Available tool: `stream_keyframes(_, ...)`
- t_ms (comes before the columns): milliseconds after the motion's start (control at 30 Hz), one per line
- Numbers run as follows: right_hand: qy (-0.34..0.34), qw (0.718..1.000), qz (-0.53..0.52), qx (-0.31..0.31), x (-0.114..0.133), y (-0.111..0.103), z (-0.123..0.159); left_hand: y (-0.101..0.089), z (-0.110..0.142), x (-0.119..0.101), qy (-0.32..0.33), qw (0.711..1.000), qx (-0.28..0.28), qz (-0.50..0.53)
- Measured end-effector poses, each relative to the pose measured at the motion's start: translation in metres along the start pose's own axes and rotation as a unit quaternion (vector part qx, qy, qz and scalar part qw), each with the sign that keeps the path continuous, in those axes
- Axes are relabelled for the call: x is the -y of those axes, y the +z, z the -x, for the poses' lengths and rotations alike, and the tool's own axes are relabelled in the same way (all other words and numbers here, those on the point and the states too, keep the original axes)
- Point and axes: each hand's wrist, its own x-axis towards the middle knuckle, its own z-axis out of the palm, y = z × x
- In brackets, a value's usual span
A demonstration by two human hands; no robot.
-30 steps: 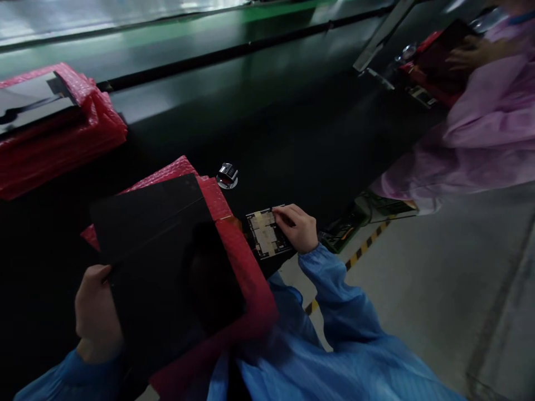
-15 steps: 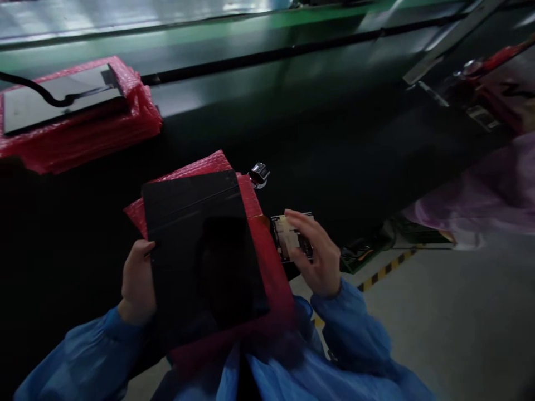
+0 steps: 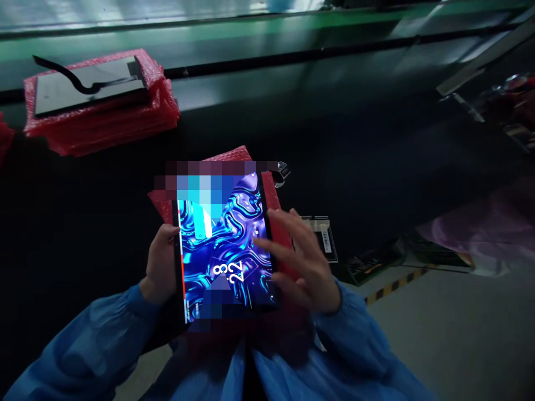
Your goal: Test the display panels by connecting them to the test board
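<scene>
A tablet (image 3: pixel 244 228) lies in front of me with its screen lit, showing swirling blue and purple wallpaper and large digits turned sideways. Part of the screen is pixelated. My left hand (image 3: pixel 161 266) grips its left edge, thumb on the front and the other fingers hidden. Over the right edge hovers my right hand (image 3: pixel 309 264), fingers spread, the index fingertip at or just above the glass. Pink bubble wrap (image 3: pixel 273 192) shows beneath the tablet. Just beyond my right hand is a flat part with a white label (image 3: pixel 327 242).
On the dark worktable (image 3: pixel 355 150), a stack of pink bubble-wrap sheets (image 3: pixel 112 131) bears a flat panel (image 3: pixel 58 92) with a black strip. A small shiny metal object (image 3: pixel 282 174) sits behind the tablet. At right are a pale purple sleeve (image 3: pixel 489 234) and striped floor tape (image 3: pixel 397 283).
The tablet's screen has gone from black to lit. My right hand has moved left from the flat part to the tablet's right side. My left hand still grips the left edge.
</scene>
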Motion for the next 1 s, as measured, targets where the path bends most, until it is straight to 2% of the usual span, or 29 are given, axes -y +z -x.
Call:
stream_keyframes(67, 0.043, 0.998, -0.008, -0.053, -0.012, -0.011, -0.009, 0.002, -0.001, 0.001, -0.022, 1.000, 0.017, 0.006)
stream_keyframes(133, 0.058, 0.996, -0.006, -0.074, -0.024, -0.020, -0.017, 0.004, -0.001, 0.003, -0.039, 0.998, 0.035, 0.020)
stream_keyframes(233, 0.004, 0.997, 0.039, -0.060, -0.035, -0.022, -0.026, 0.008, -0.002, 0.005, -0.045, 0.997, 0.051, 0.028)
stream_keyframes(333, -0.026, 0.995, 0.093, -0.040, -0.035, -0.013, -0.027, 0.016, -0.002, 0.006, -0.061, 0.997, 0.037, 0.001)
stream_keyframes(433, -0.047, 0.996, 0.077, 0.004, -0.030, -0.006, -0.025, 0.023, -0.001, 0.005, -0.071, 0.997, 0.014, -0.023)
stream_keyframes(500, -0.050, 0.997, 0.056, 0.010, -0.028, -0.008, -0.022, 0.025, -0.001, 0.005, -0.076, 0.997, 0.010, -0.032)
stream_keyframes(700, 0.019, 0.995, 0.081, -0.054, -0.033, -0.026, -0.015, 0.023, -0.008, 0.011, -0.040, 0.999, 0.033, -0.008)
stream_keyframes(833, 0.116, 0.983, 0.113, -0.084, -0.055, -0.025, -0.034, 0.024, -0.011, 0.013, -0.020, 0.999, 0.046, -0.011)
stream_keyframes(900, 0.142, 0.981, 0.111, -0.077, -0.072, -0.023, -0.051, 0.025, -0.012, 0.014, -0.043, 0.997, 0.057, -0.032)
stream_keyframes(1000, 0.137, 0.984, 0.112, -0.001, -0.096, -0.024, -0.076, 0.028, -0.013, 0.017, -0.053, 0.995, 0.070, -0.040)
